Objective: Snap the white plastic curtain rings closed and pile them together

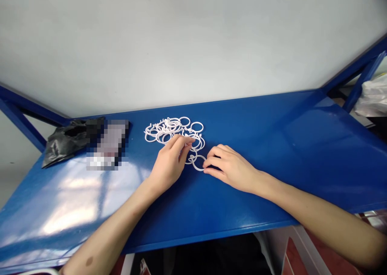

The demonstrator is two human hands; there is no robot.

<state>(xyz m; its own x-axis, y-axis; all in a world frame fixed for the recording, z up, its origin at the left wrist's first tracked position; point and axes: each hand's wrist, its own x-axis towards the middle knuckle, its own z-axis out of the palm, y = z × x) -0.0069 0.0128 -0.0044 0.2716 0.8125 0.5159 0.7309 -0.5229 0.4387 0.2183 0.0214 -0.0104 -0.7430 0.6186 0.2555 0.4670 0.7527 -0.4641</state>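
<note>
White curtain rings (169, 126) with small eyelets lie in a loose pile on the blue metal table (248, 126). My left hand (172, 158) reaches over the near side of this pile, thumb and forefinger pinched together at a ring (198, 142); exactly how it grips is partly hidden. Just to the right, my right hand (228, 166) has its fingertips closed on the right edge of another curtain ring (194, 167). That ring overlaps a further one close to my left thumb.
A black plastic bag (63, 142) and a blurred-out flat object (110, 142) lie on the left. Behind the table rises a pale wall (193, 45). Blue frame bars (363, 77) stand at both sides, with a white plastic bag (375, 95) at far right.
</note>
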